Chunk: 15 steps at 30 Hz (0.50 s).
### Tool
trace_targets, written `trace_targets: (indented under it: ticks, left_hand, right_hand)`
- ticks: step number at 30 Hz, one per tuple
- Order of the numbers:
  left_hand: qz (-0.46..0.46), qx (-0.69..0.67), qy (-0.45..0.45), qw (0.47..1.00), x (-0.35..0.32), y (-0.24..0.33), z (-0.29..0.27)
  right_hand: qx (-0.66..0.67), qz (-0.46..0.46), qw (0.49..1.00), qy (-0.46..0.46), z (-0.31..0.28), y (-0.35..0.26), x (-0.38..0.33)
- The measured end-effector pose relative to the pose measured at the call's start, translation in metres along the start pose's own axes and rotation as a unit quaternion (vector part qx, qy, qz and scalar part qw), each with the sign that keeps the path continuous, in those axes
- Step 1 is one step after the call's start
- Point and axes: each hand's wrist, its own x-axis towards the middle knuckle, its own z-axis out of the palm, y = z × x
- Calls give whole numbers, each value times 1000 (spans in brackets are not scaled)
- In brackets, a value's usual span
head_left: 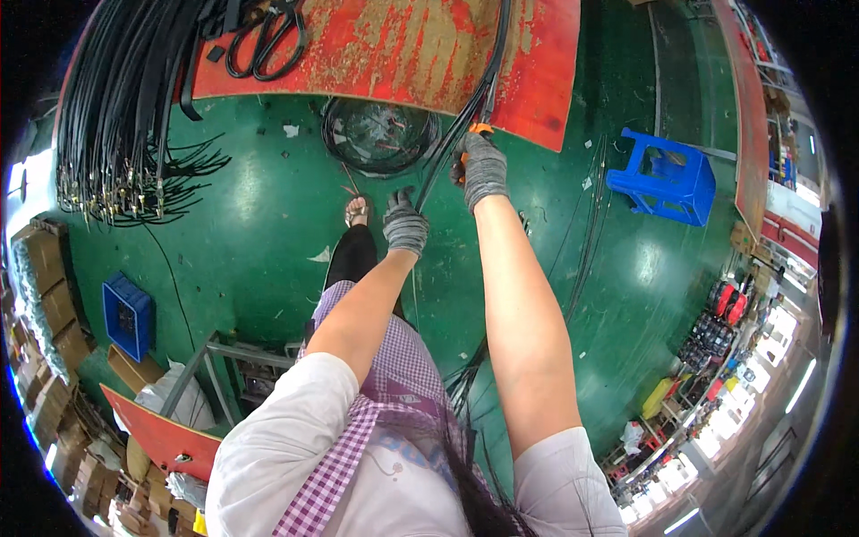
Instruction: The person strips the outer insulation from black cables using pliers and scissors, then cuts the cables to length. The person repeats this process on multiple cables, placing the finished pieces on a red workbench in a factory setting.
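Note:
My left hand, in a grey knitted glove, is closed at the lower end of a bundle of black cables; the grip is partly hidden. From there the cables rise over the edge of a worn red tabletop and run toward its far side. To the right, beside the same bundle, my gloved right hand is wrapped round an orange-handled tool. Its working end is too small to make out.
Many black cables with metal ends hang at the upper left. Scissors with black handles lie on the tabletop. A coil of cable rests on the green floor below. A blue stool lies to the right, a blue crate stands left.

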Motion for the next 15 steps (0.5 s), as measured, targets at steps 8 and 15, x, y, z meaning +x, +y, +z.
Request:
trace_targets:
  ticks: [8, 15]
  left_hand:
    - [-171, -413, -332, 831, -49, -29, 29]
    - [-206, -491, -263, 805, -50, 3, -18]
  right_hand:
    - [-22, 13, 1000, -9, 0, -4, -4]
    - [-38, 34, 999, 9, -3, -9, -4]
